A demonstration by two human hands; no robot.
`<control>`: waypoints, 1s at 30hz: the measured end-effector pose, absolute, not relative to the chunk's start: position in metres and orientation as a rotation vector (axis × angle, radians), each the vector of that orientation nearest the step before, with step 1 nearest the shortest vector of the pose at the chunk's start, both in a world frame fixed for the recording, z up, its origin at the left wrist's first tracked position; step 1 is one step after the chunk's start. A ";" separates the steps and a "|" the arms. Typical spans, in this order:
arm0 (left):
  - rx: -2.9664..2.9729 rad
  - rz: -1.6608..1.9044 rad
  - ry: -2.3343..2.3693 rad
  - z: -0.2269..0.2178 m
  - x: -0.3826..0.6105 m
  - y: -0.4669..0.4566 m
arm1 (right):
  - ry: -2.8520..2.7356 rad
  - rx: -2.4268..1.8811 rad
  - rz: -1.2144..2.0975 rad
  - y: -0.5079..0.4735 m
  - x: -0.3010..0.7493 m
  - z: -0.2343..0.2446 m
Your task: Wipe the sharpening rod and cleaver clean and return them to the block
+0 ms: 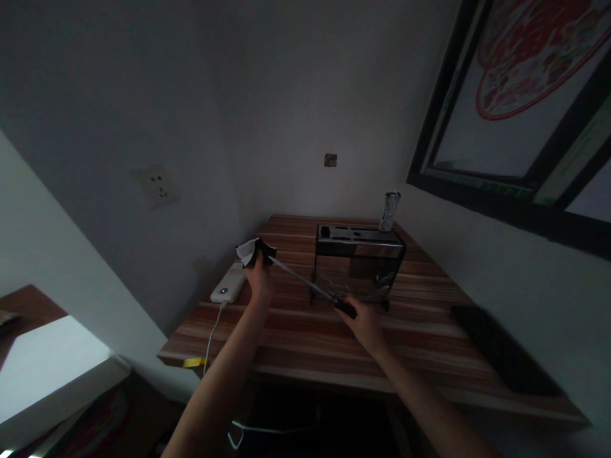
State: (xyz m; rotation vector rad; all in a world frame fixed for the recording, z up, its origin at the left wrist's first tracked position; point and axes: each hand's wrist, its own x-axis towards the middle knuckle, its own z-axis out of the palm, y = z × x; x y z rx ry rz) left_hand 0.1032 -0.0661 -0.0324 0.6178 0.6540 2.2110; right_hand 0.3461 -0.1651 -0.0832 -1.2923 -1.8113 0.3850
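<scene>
My right hand [365,324] is closed round the black handle of a long, thin metal tool that looks like a sharpening steel [305,280]. Its grey shaft slants up and left towards my left hand [260,277]. There my fingers grip a folded black and white cloth [249,252], held against the far end of the shaft. Whether the tip lies inside the cloth is hidden. Just behind the tool stands a knife block [360,254] with clear sides and a slotted black top. A crumpled silver-coloured wrapped thing [390,211] sticks up from its right end.
On the left of the striped wooden table [296,346] lies a white power bank [230,284] with a white cable. A dark flat slab [501,346] rests along the right edge. Walls enclose the table; a socket [160,184] and a framed picture [525,114] are on them.
</scene>
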 end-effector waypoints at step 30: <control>1.567 1.422 0.839 -0.022 0.153 -0.119 | -1.705 -1.106 0.511 -0.172 0.343 -0.075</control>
